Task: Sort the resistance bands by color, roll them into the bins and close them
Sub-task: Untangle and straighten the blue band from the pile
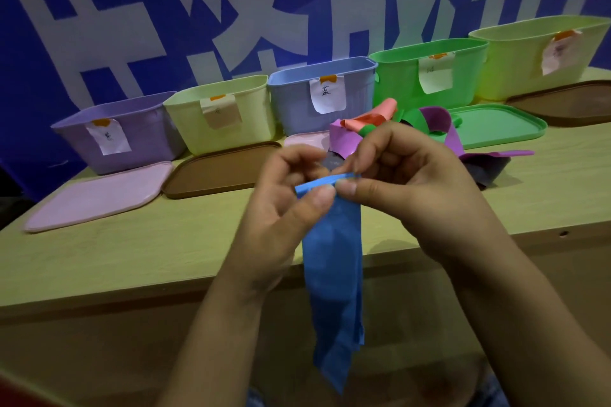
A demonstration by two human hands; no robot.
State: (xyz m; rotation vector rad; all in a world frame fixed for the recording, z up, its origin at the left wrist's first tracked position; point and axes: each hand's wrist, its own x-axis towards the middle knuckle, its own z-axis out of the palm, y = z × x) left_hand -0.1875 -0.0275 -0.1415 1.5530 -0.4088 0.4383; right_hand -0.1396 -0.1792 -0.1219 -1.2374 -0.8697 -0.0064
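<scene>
A blue resistance band (334,268) hangs down in front of the table edge. Its folded top end is pinched between my left hand (281,205) and my right hand (406,188), thumbs and forefingers meeting on it. Behind my hands lies a heap of bands (426,125): purple, pink, red, green and a dark one. Along the back stand several open labelled bins: purple bin (139,139), pale yellow bin (228,116), blue bin (297,99), green bin (463,73) and a large yellow-green bin (515,66).
Lids lie flat on the wooden table (132,251) in front of the bins: a pink lid (96,196), a brown lid (215,172), a green lid (499,124), another brown lid (568,102) at far right. A blue-and-white wall stands behind.
</scene>
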